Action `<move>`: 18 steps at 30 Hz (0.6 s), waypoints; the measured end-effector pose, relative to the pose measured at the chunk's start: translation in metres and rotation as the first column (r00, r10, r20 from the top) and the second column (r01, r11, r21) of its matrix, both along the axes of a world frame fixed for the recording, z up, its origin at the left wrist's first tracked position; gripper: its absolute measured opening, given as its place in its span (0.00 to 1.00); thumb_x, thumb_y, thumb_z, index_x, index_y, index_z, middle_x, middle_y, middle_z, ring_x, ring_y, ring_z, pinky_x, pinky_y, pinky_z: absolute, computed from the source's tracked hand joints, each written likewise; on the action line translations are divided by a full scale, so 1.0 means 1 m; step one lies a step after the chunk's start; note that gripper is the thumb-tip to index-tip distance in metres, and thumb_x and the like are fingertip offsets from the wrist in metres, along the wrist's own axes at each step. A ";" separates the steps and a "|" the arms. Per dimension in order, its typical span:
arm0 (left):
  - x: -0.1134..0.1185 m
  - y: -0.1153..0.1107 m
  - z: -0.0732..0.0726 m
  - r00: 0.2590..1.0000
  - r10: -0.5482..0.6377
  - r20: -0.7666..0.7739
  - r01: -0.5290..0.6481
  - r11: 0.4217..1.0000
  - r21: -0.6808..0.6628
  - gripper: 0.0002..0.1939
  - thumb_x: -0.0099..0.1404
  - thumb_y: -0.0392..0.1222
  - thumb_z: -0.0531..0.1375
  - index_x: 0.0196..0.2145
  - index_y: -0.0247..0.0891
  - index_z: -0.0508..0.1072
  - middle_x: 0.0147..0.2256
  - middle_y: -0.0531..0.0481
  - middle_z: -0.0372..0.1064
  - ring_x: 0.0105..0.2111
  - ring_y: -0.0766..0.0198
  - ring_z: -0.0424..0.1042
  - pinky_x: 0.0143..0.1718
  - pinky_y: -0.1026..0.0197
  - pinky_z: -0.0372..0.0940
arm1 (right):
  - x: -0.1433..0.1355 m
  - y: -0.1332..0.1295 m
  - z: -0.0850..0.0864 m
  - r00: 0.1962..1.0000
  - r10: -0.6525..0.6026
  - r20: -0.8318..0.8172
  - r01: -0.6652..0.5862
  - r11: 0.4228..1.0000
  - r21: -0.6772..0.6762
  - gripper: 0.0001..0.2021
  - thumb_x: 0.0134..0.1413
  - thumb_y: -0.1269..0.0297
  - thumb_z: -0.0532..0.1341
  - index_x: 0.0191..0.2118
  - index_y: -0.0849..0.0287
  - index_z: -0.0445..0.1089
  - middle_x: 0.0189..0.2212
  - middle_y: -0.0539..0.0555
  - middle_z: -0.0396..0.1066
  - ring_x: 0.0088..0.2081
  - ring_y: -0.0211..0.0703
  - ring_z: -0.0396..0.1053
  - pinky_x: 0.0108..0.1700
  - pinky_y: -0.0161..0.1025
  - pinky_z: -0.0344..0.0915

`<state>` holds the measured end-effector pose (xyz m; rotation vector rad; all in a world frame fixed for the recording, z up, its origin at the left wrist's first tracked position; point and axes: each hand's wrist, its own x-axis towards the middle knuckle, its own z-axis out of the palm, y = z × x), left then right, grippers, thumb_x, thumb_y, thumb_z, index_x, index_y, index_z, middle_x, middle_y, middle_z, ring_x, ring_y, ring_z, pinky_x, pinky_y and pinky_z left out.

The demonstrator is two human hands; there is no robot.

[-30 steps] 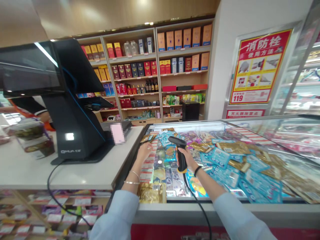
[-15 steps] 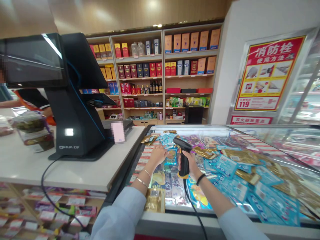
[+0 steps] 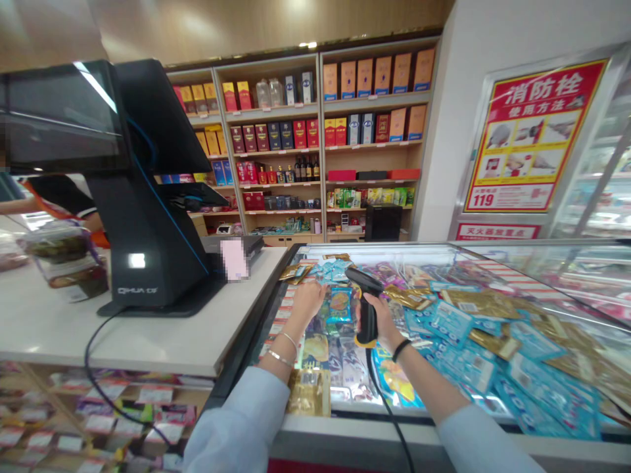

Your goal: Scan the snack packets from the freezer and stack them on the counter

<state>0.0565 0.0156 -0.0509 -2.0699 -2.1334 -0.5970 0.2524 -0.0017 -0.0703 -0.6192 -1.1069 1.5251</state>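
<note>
My right hand (image 3: 379, 318) is wrapped around the grip of a black and yellow barcode scanner (image 3: 365, 309), its head tilted toward the upper left and its cable hanging down. My left hand (image 3: 308, 299) is closed, fingers curled at the edge of a small pile of blue packets (image 3: 331, 270); whether they grip one is hidden. Just right of it, a blue packet with a yellow picture (image 3: 340, 305) lies on the glass top. Gold packets (image 3: 296, 272) lie beyond my left hand, and another gold packet (image 3: 309, 393) is under my left forearm.
A heap of blue and gold packets (image 3: 458, 348) covers the right part of the glass-topped freezer (image 3: 315, 424). On the left, a white counter (image 3: 197, 335) holds a black checkout terminal (image 3: 152, 243) and stacked tubs (image 3: 73, 259). Another person's arm (image 3: 20, 205) shows behind it.
My left hand has drawn slightly up and left off the blue packet with the yellow picture, and its fingers have curled in. The scanner, still in my right hand, has shifted slightly right.
</note>
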 end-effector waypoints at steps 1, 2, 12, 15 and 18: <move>-0.003 -0.001 0.003 0.999 0.045 0.015 -0.044 0.999 -0.011 0.26 0.76 0.47 0.45 0.40 0.30 0.79 0.41 0.34 0.78 0.44 0.53 0.77 0.47 0.57 0.65 | 0.000 -0.001 0.001 1.000 -0.006 0.005 0.006 1.000 -0.006 0.17 0.44 0.47 0.67 0.30 0.56 0.68 0.13 0.47 0.68 0.11 0.42 0.64 0.12 0.36 0.61; -0.005 -0.001 0.005 0.996 0.086 0.030 -0.086 0.996 -0.016 0.26 0.76 0.47 0.45 0.38 0.30 0.80 0.39 0.35 0.78 0.44 0.53 0.77 0.47 0.58 0.65 | 0.000 -0.001 0.003 1.000 -0.011 0.012 0.011 1.000 -0.012 0.18 0.43 0.47 0.67 0.29 0.56 0.68 0.13 0.47 0.68 0.11 0.42 0.64 0.12 0.36 0.61; -0.003 0.011 -0.021 0.969 0.236 0.076 -0.234 0.972 -0.034 0.28 0.62 0.56 0.64 0.51 0.30 0.75 0.57 0.28 0.66 0.60 0.38 0.61 0.58 0.45 0.57 | -0.001 -0.005 0.007 1.000 -0.016 0.003 0.016 0.999 -0.031 0.18 0.41 0.46 0.67 0.28 0.55 0.66 0.13 0.47 0.67 0.11 0.40 0.63 0.12 0.36 0.62; -0.001 0.015 -0.026 0.955 0.206 0.215 -0.205 0.978 -0.029 0.22 0.57 0.50 0.68 0.45 0.34 0.77 0.57 0.30 0.67 0.61 0.35 0.60 0.58 0.41 0.56 | 0.000 -0.006 0.008 1.000 -0.012 0.008 0.012 1.000 -0.029 0.17 0.42 0.47 0.66 0.30 0.55 0.67 0.13 0.47 0.68 0.11 0.41 0.64 0.12 0.36 0.62; -0.004 0.022 -0.032 0.866 0.151 0.478 -0.186 0.982 0.027 0.13 0.49 0.41 0.72 0.32 0.37 0.77 0.46 0.36 0.75 0.57 0.36 0.65 0.57 0.41 0.58 | 0.001 -0.006 0.008 1.000 -0.012 0.022 0.013 0.999 -0.031 0.17 0.43 0.47 0.66 0.30 0.56 0.68 0.14 0.47 0.68 0.11 0.41 0.64 0.12 0.36 0.62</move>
